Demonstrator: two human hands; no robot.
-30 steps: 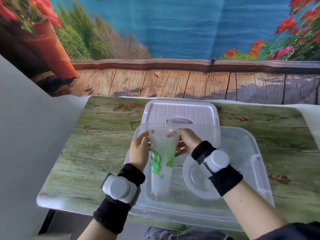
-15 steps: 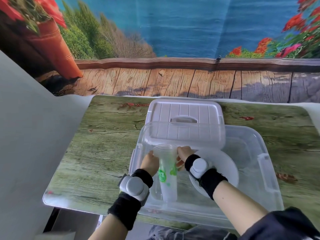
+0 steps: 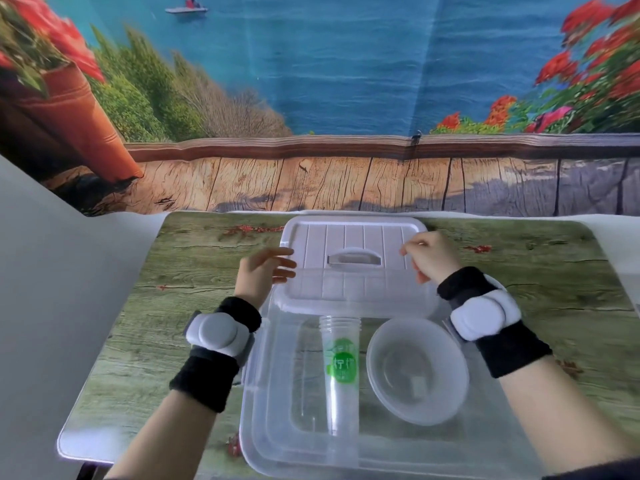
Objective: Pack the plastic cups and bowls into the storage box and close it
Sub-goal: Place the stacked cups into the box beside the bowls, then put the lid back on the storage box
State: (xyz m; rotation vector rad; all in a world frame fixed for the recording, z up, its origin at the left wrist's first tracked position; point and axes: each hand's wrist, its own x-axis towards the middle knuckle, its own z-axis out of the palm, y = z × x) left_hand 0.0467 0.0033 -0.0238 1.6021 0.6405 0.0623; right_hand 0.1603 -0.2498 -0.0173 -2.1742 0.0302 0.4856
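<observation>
A clear storage box (image 3: 266, 427) stands on the table near me. Inside it lies a stack of clear plastic cups (image 3: 341, 372) with a green logo, and to their right a stack of clear bowls (image 3: 417, 370). The white ribbed lid (image 3: 353, 265) with a handle rests over the box's far edge. My left hand (image 3: 265, 271) is at the lid's left edge with fingers spread, touching or nearly touching it. My right hand (image 3: 429, 254) is at the lid's right edge, fingers curled apart, holding nothing.
The table (image 3: 194, 306) has a green wood-print cover, with a white wall panel to the left. A scenic backdrop (image 3: 346, 98) hangs behind the far edge. Both wrists wear black bands with white sensors.
Both hands let go of the cup stack, which now lies in the box, and moved up and apart to the two sides of the lid.
</observation>
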